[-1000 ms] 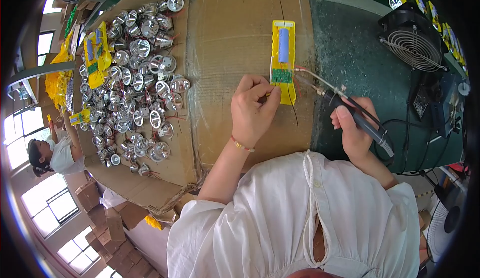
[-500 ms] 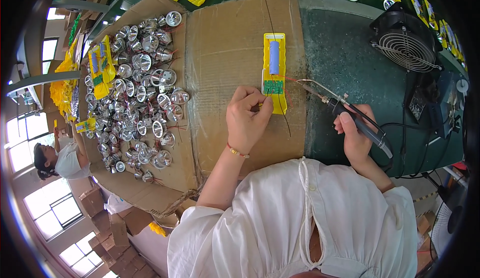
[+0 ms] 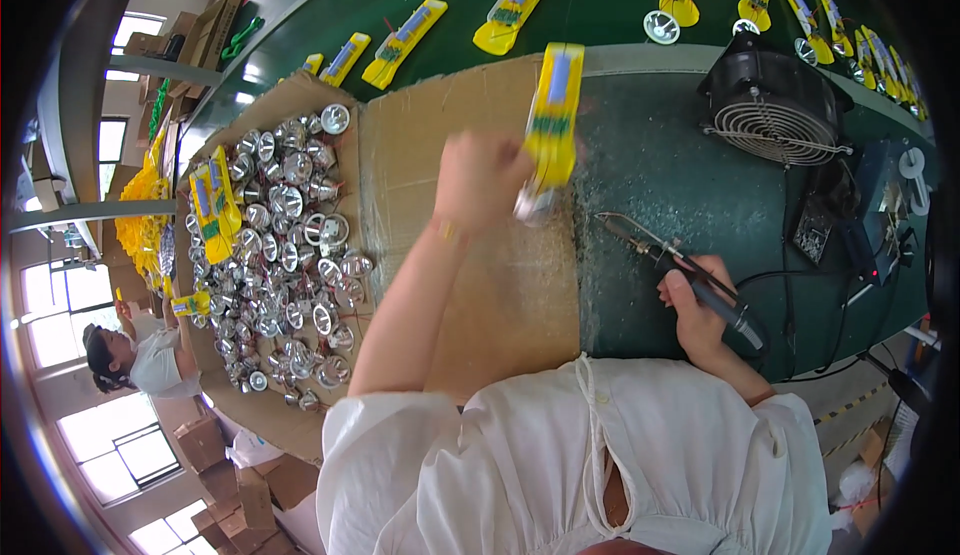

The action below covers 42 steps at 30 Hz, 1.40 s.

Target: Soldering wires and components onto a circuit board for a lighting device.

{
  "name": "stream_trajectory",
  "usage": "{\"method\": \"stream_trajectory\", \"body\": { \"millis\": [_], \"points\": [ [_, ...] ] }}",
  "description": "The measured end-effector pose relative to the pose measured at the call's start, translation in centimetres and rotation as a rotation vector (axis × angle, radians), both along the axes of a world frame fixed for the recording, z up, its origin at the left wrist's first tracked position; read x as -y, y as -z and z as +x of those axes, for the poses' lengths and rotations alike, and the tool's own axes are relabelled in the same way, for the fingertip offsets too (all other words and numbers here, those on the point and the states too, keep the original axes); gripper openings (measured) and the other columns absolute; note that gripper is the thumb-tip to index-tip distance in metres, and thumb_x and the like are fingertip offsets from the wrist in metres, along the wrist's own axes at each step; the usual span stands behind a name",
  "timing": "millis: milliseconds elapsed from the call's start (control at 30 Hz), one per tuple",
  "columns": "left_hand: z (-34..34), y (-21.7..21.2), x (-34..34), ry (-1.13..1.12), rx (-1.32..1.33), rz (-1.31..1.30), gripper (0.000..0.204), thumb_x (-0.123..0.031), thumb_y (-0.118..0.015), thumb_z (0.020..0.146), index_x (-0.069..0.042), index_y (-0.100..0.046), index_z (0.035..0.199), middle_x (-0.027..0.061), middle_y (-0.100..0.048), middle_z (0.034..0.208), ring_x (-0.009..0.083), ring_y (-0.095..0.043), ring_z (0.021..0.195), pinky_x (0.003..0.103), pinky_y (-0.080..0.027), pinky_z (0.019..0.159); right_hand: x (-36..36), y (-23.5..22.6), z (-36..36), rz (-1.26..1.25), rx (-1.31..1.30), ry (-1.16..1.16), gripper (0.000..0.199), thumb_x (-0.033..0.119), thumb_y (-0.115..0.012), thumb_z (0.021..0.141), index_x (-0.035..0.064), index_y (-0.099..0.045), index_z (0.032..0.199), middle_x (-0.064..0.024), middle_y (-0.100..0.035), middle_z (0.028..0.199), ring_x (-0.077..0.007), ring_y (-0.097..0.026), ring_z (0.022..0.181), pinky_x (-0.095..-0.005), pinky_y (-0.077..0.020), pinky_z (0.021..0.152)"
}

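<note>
My left hand (image 3: 478, 180), blurred by motion, is closed on the side of a yellow flashlight housing (image 3: 566, 140) above the cardboard sheet (image 3: 440, 305). The housing carries a blue-purple cell (image 3: 562, 83) and a small green circuit board (image 3: 550, 125). A shiny reflector cup (image 3: 535, 203) shows at its lower end; whether it is joined on cannot be seen. In my right hand (image 3: 700, 305) is a soldering iron (image 3: 690, 280), tip pointing up and left, with a thin metal tube alongside. The iron is over the green tabletop, apart from the housing.
To the left, a cardboard box (image 3: 345, 170) holds many silver reflector cups (image 3: 290, 200), with yellow housings (image 3: 213, 210) on top. More housings (image 3: 405, 43) line the far green bench. A black fan (image 3: 775, 105) and a soldering station (image 3: 880, 205) stand right. Another person (image 3: 150, 355) is far left.
My left hand has gone from pinching at the board to gripping the housing, which has moved up and away. The soldering iron has drawn back from it. My view has shifted.
</note>
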State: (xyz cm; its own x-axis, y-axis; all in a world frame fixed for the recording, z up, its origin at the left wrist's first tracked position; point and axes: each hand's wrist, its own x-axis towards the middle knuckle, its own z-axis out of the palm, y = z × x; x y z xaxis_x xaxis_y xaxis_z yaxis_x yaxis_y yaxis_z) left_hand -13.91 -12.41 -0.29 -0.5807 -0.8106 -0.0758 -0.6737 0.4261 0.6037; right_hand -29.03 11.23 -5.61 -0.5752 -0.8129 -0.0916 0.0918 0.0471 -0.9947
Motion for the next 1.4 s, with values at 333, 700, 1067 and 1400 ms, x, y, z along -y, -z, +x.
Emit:
{"method": "stream_trajectory", "body": {
  "millis": [333,700,1067,1400],
  "points": [
    [-6.1,3.4,13.4,-0.051,0.001,-0.376,0.036,-0.027,-0.066,0.067,-0.017,-0.062,0.101,0.0125,-0.052,0.109,0.0283,-0.057,0.093,0.037,-0.047,0.082,-0.3,0.9,0.3,-0.024,0.041,-0.045,0.016,0.005,-0.061,0.081,-0.0007,-0.050,0.091,-0.0092,-0.060,0.069,-0.0111,-0.057,0.058,-0.0234,-0.0474,0.053],
    [6.0,0.1,-7.9,-0.187,-0.204,-0.152,0.035,-0.022,-0.071,0.065,-0.008,-0.059,0.095,0.0131,-0.048,0.110,0.0230,-0.060,0.080,0.035,-0.050,0.067,0.0,1.4,-0.3,-0.027,0.005,-0.008,0.020,0.012,-0.055,0.084,0.0002,-0.048,0.098,-0.0085,-0.056,0.066,-0.0103,-0.052,0.055,-0.0212,-0.0424,0.050],
    [20.3,0.3,5.4,-0.368,0.098,-0.938,0.009,-0.019,-0.070,0.067,-0.012,-0.070,0.073,0.0026,-0.059,0.099,0.0252,-0.050,0.101,0.038,-0.038,0.087,-0.4,-0.4,1.7,-0.019,-0.067,0.017,0.018,0.012,-0.057,0.084,-0.0007,-0.051,0.095,-0.0076,-0.057,0.067,-0.0096,-0.053,0.055,-0.0201,-0.0424,0.050],
    [10.0,-1.5,-9.5,-0.356,-0.258,0.139,0.010,-0.009,-0.066,0.076,-0.001,-0.067,0.081,0.0103,-0.065,0.069,0.0147,-0.063,0.058,0.026,-0.048,0.055,1.7,-3.3,3.8,-0.044,-0.163,-0.193,0.018,0.006,-0.066,0.076,-0.0017,-0.054,0.088,-0.0058,-0.062,0.071,-0.0079,-0.057,0.059,-0.0205,-0.0451,0.052]
  ]
}}
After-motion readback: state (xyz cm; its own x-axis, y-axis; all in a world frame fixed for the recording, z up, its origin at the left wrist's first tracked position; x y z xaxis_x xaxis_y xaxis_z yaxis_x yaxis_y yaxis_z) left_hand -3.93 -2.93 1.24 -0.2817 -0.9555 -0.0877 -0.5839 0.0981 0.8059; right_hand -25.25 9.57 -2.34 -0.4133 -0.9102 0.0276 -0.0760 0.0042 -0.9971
